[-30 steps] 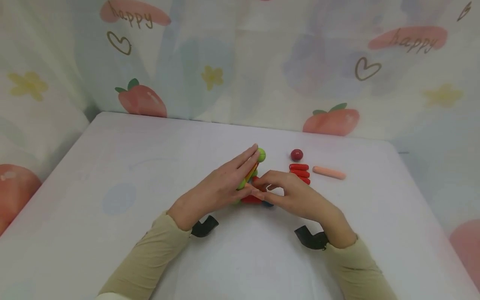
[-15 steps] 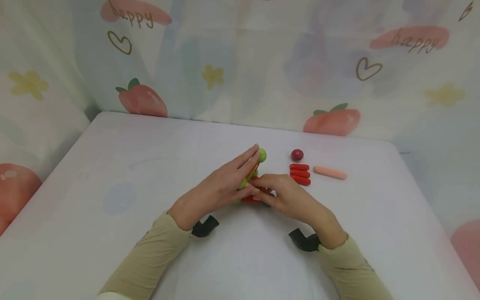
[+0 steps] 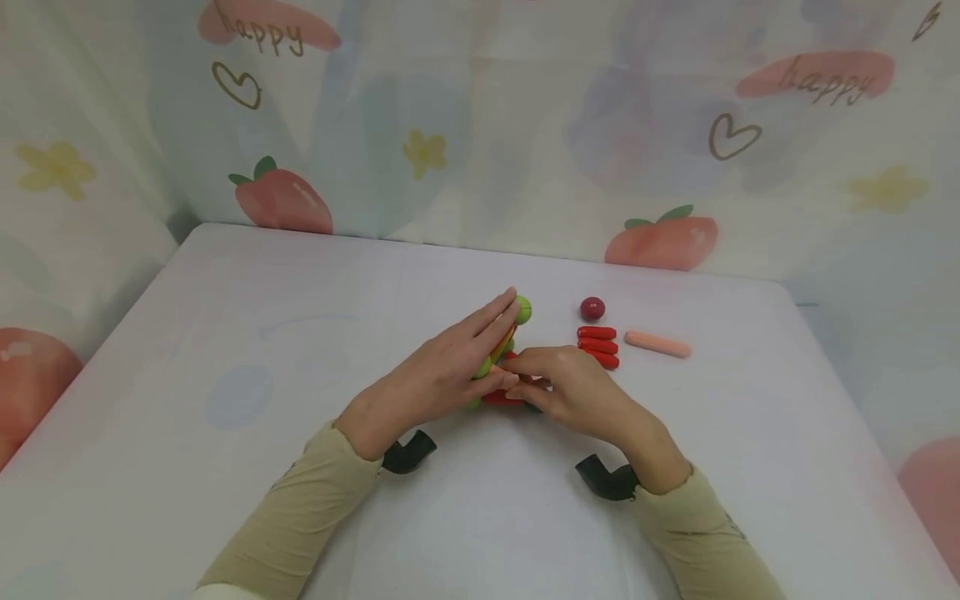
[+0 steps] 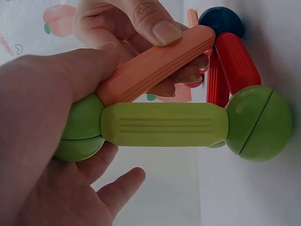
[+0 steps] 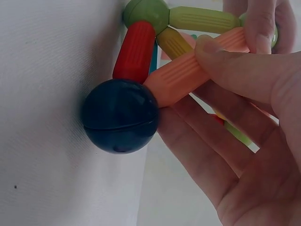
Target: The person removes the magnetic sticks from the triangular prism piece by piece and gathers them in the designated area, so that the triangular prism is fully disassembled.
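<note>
A frame of coloured building sticks and balls, apparently a magnetic construction toy, stands under both hands. My left hand [image 3: 438,371] holds its upper green ball [image 4: 82,127] between thumb and fingers. My right hand [image 3: 588,392] pinches an orange stick [image 5: 181,77] between thumb and fingertips. In the right wrist view, one end of this stick meets the dark blue ball [image 5: 120,115] low on the table; the other end reaches the upper green ball. A light green stick [image 4: 164,124] links two green balls, and a red stick [image 5: 135,52] joins the blue ball to the lower green ball [image 4: 258,123].
Right of the frame on the white table [image 3: 480,533] lie a dark red ball [image 3: 592,308], several red sticks [image 3: 598,345] and a loose orange stick [image 3: 657,344]. Black wrist-worn pieces [image 3: 607,479] show beside the sleeves. A patterned curtain [image 3: 480,125] hangs behind.
My right hand has shifted slightly left and closed its thumb and fingers nearer together on the orange stick. The left hand has stayed in place.
</note>
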A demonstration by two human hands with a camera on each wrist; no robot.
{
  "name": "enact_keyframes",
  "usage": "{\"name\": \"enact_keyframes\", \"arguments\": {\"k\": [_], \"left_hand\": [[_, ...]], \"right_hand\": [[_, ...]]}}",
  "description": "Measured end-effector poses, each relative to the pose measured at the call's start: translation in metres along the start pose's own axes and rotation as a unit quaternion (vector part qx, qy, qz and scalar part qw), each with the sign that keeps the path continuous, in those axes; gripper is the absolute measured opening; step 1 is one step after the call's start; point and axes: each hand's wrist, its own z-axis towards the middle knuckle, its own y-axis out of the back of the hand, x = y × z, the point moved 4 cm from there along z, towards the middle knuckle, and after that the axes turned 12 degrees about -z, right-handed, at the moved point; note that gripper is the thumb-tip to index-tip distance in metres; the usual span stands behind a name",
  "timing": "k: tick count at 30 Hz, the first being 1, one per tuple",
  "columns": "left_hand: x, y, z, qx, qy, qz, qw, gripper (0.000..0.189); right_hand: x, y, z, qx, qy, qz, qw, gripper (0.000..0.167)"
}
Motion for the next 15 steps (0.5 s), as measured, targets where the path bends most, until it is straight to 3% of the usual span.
{"name": "enact_keyframes", "arguments": {"k": [7,15], "left_hand": [[0.0011,0.0001,0.0004,0.01,0.016,-0.011,0.9998,0.082],[0.0031,0.0002,-0.0001,0.003,0.005,-0.003,1.0,0.078]], "right_hand": [[-0.0014,-0.0002,0.0006,0.004,0.006,0.002,1.0,0.016],[-0.0027,-0.0018,0.0021,0.001,0.011,0.005,0.9999,0.019]]}}
